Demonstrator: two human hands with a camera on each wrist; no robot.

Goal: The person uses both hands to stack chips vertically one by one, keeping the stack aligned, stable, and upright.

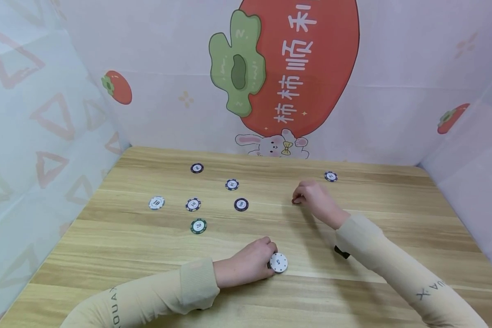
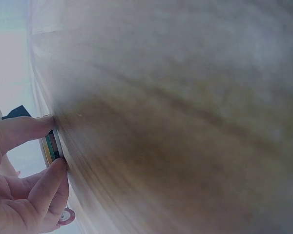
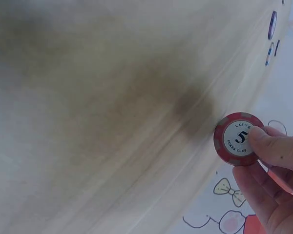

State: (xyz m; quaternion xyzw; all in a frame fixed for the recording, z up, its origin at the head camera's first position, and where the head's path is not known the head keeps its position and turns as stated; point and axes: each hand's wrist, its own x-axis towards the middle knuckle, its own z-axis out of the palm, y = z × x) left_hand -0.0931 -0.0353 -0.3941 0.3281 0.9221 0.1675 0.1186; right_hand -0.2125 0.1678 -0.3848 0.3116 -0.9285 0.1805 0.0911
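Note:
My left hand grips a short stack of poker chips near the front middle of the table, with a white 5 chip on top. Edges of several colours show in the left wrist view, where thumb and fingers pinch the stack from both sides. Farther back and to the right, my right hand pinches a red poker chip between thumb and fingers. Its face reads 5 in the right wrist view. From the head, only a sliver of this chip shows below the fingertips.
Left of the hands, several single chips lie flat and apart, among them a white 10 chip, a green 20 chip and a dark purple chip. A blue 10 chip lies at the back right. Printed cloth walls border the wooden table.

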